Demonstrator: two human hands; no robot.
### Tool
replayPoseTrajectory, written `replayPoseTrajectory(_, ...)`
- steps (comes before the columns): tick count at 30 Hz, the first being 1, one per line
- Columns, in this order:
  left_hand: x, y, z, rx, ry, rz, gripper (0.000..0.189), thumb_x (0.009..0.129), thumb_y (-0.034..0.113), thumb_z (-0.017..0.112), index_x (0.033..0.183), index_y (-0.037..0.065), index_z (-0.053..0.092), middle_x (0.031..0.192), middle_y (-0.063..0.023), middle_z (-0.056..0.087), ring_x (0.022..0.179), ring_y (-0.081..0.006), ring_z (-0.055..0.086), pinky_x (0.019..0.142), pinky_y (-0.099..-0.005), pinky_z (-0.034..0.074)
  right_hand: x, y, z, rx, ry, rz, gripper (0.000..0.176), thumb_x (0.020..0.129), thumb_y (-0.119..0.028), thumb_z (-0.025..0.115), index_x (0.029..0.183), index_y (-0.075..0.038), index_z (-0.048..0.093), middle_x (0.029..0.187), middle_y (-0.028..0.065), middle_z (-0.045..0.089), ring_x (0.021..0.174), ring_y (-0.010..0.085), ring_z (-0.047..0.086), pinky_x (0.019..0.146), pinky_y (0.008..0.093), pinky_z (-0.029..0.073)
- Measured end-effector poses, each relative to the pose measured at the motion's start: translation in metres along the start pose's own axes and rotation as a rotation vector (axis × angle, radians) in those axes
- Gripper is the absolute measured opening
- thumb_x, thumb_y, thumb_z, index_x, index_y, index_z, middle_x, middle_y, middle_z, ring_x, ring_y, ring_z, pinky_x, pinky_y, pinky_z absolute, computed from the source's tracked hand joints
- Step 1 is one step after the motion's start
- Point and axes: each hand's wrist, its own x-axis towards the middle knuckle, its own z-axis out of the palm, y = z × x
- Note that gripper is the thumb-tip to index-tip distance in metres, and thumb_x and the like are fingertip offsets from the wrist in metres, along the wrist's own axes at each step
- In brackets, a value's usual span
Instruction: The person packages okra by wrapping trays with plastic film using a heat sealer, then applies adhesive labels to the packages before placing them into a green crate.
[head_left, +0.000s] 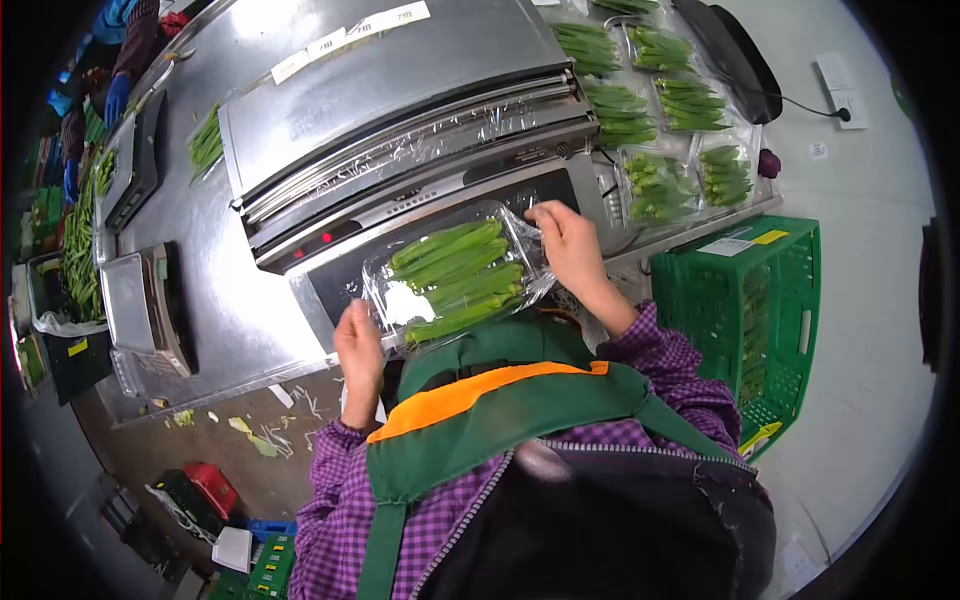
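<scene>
A clear plastic tray (pixel 375 285) of long green pods (pixel 455 265), which look like okra, is held close to my apron at the front of the wrapping machine (pixel 400 205). Clear plastic film (pixel 530 245) covers it and bunches at the right end. My right hand (pixel 570 250) is closed, pinching the film at the tray's upper right corner. At the left end, my left hand (pixel 358 345) is closed with thumb and fingers on the film's edge. Part of the tray's near side is hidden against the apron.
Several wrapped packs (pixel 660 185) lie at the right of the steel table (pixel 215 310). A green crate (pixel 735 245) stands right of me. Scales (pixel 150 305) and loose pods (pixel 207 145) are on the left, where another person's blue-gloved hand (pixel 117 98) shows.
</scene>
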Motion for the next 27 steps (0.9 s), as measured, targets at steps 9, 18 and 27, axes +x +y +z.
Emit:
replayPoseTrajectory(9, -0.032, -0.085, -0.036, -0.020, -0.079, -0.395, 0.017, 0.092, 0.020, 0.052, 0.084, 0.006, 0.059, 0.056, 0.0038, 0.048, 0.043, -0.0051, 0.040, 0.037, -0.0224, 0.028, -0.066, 0.082, -0.018, -0.282, -0.387, 0.186, 0.018, 0.087, -0.010, 0.051, 0.092, 0.001, 0.064, 0.082, 0.0157, 0.065, 0.073, 0.0174, 0.061, 0.064, 0.0332, 0.047)
replayPoseTrajectory(18, -0.020, -0.076, 0.014, -0.020, -0.486, 0.308, 0.017, 0.086, 0.008, 0.047, 0.096, -0.002, 0.056, 0.088, -0.0090, 0.056, 0.080, -0.0161, 0.057, 0.063, -0.0279, 0.047, -0.129, 0.033, 0.015, 1.192, -0.747, 0.310, 0.047, 0.092, -0.039, 0.046, 0.122, -0.003, 0.052, 0.129, 0.0174, 0.048, 0.119, 0.0264, 0.045, 0.100, 0.0376, 0.035)
replayPoseTrajectory(27, -0.106, 0.045, 0.006, -0.295, -0.455, 0.179, 0.037, 0.095, 0.024, 0.044, 0.119, -0.002, 0.049, 0.111, -0.0102, 0.058, 0.105, -0.0200, 0.052, 0.092, -0.0341, 0.040, -0.114, -0.034, -0.021, 1.765, -0.824, 0.253, 0.057, 0.093, -0.046, 0.038, 0.126, -0.001, 0.046, 0.132, 0.0185, 0.044, 0.124, 0.0272, 0.041, 0.104, 0.0385, 0.030)
